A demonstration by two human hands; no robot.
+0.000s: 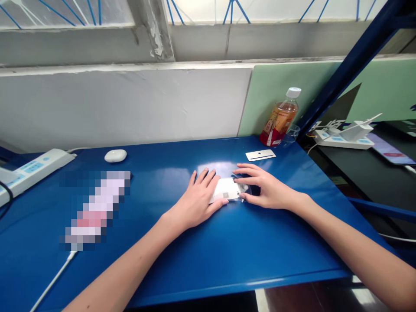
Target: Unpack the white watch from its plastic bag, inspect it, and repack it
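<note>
A small white packet (226, 189) in clear plastic wrapping lies on the blue tabletop (208, 251), in the middle of the view. My left hand (197, 200) rests flat over its left end, fingers stretched out and thumb along the near edge. At the other end, my right hand (264, 186) has thumb and fingertips on the crinkled clear plastic, with the fingers curved around that end. Part of the packet is hidden under my left hand. Just beyond my right hand is a flat white card (260, 155) with a dark line and a dot.
A drink bottle (280, 119) stands at the back right corner beside a blue frame post (344, 65). On the left are a white earbud case (115, 156), a blurred-out phone-like object (99, 208) on a white cable (53, 279), and a power strip (37, 169).
</note>
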